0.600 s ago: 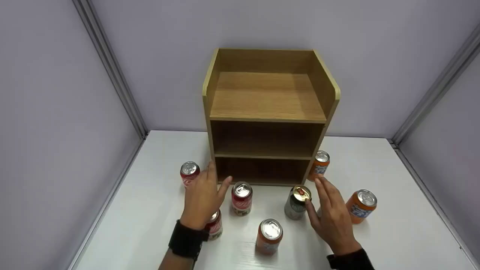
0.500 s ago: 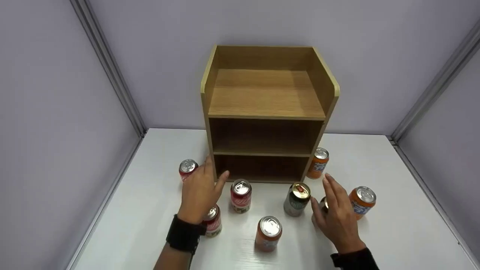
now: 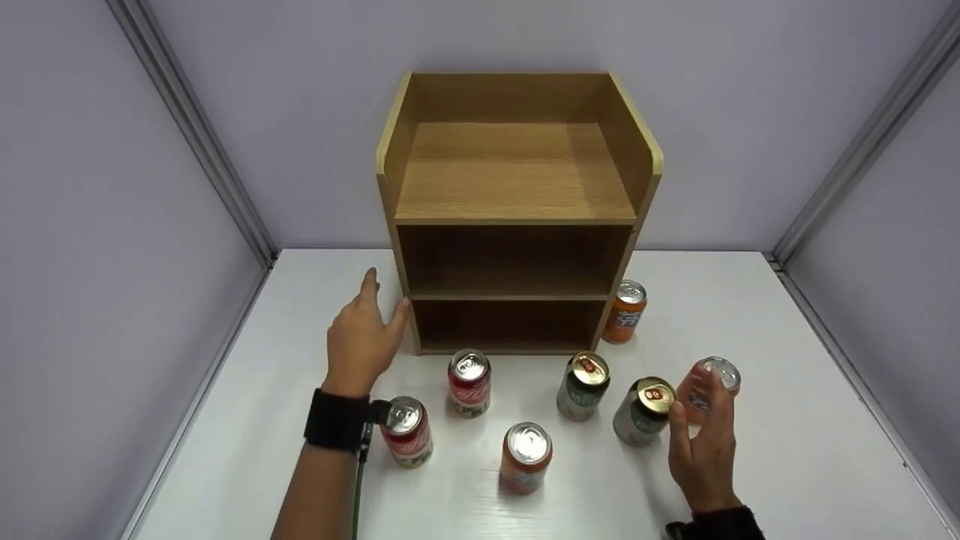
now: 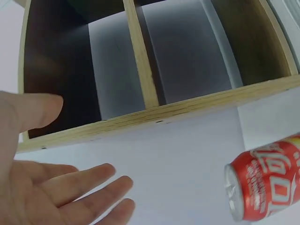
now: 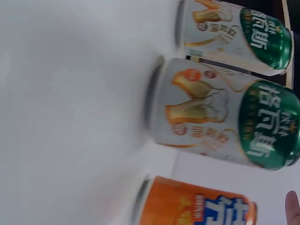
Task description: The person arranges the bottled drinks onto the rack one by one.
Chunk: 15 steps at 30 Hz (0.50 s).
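My left hand (image 3: 360, 337) is spread beside the left side of the wooden shelf (image 3: 517, 212), thumb apart from the fingers. The left wrist view shows its palm holding nothing, with a red cola can (image 4: 267, 180) standing apart from it. My right hand (image 3: 705, 450) has its fingers extended and overlaps an orange soda can (image 3: 686, 390) in the head view. Just left of it stands a green-and-white can (image 3: 641, 420) with a gold top; a second green-and-white can (image 3: 581, 394) is closer to the shelf. Only a fingertip (image 5: 293, 208) shows in the right wrist view.
Two red cans (image 3: 470, 386) (image 3: 409, 435) stand in front of the shelf's left part. Another orange can (image 3: 525, 461) is at the front middle, and one more orange can (image 3: 626, 315) stands by the shelf's right side. Pale walls enclose the white table (image 3: 810, 420).
My left hand has moved forward and left, covering the far left red can in the head view. My right hand has drawn right and back, uncovering the nearer green-and-white can. The head view has shifted slightly.
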Each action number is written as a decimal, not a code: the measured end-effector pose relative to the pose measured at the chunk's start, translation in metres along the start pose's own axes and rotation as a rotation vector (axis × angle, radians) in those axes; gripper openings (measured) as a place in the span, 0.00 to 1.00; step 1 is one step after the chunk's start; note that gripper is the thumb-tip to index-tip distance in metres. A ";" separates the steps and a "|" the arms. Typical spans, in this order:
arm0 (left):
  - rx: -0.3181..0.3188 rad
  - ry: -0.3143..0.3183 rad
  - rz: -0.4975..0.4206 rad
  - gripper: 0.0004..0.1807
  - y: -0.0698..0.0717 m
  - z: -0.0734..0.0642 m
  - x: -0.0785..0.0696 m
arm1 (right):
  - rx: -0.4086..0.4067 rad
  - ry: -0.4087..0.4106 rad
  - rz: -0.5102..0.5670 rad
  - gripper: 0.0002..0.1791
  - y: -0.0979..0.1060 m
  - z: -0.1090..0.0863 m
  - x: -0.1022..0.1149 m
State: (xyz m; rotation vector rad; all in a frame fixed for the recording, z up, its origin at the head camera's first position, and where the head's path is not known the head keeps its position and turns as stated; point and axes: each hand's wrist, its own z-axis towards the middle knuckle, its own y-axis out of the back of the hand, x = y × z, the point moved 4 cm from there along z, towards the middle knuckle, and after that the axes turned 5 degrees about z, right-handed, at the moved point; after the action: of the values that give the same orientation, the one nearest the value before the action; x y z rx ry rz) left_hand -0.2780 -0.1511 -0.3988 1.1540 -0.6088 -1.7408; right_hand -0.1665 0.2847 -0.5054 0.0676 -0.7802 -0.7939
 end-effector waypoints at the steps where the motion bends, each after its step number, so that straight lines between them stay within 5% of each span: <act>1: -0.002 0.008 -0.016 0.37 -0.001 0.003 0.002 | 0.004 -0.020 -0.001 0.33 0.000 -0.001 -0.004; 10: -0.054 0.008 -0.075 0.32 -0.009 0.027 0.004 | 0.082 -0.155 -0.015 0.47 -0.001 -0.005 -0.031; 15: -0.044 0.028 -0.094 0.34 -0.019 0.035 0.004 | 0.226 -0.262 -0.038 0.60 -0.012 -0.005 -0.038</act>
State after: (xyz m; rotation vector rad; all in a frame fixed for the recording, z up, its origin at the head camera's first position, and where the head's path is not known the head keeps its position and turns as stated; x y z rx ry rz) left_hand -0.3175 -0.1496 -0.4006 1.1905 -0.5041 -1.8059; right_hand -0.1877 0.3006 -0.5358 0.1834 -1.1185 -0.7565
